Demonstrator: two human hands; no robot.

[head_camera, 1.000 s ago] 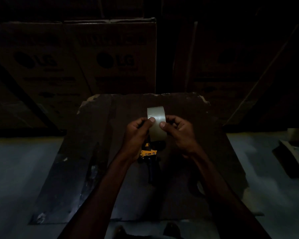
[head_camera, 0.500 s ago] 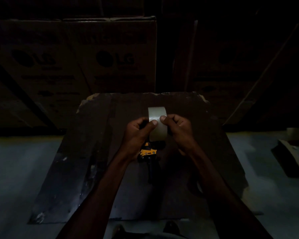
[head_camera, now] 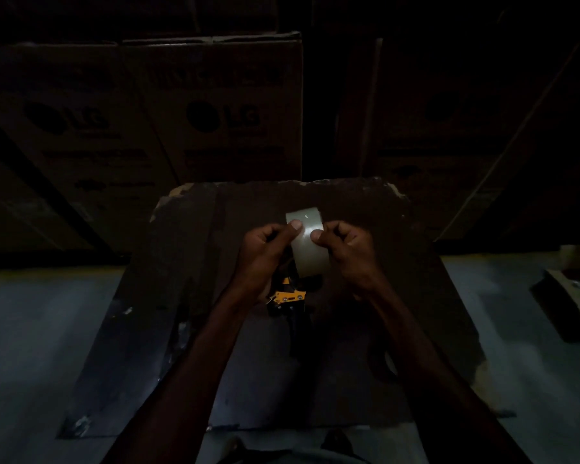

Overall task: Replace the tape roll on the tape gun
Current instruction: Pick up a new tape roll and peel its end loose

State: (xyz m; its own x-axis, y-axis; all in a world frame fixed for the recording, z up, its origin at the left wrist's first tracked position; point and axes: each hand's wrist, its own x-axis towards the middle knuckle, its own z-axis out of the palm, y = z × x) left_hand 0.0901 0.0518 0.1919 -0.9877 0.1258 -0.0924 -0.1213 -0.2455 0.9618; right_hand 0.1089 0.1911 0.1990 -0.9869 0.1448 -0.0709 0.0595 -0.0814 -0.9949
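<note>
I see the tape roll (head_camera: 307,244) held up over the middle of the cardboard sheet (head_camera: 181,296), my left hand (head_camera: 262,259) on its left side, my right hand (head_camera: 345,256) on its right. The tape gun (head_camera: 287,298) lies on the sheet just below the roll, partly under my left hand. Boxes (head_camera: 211,112) stand behind the sheet's far edge. The sheet lies on the floor (head_camera: 31,346).
</note>
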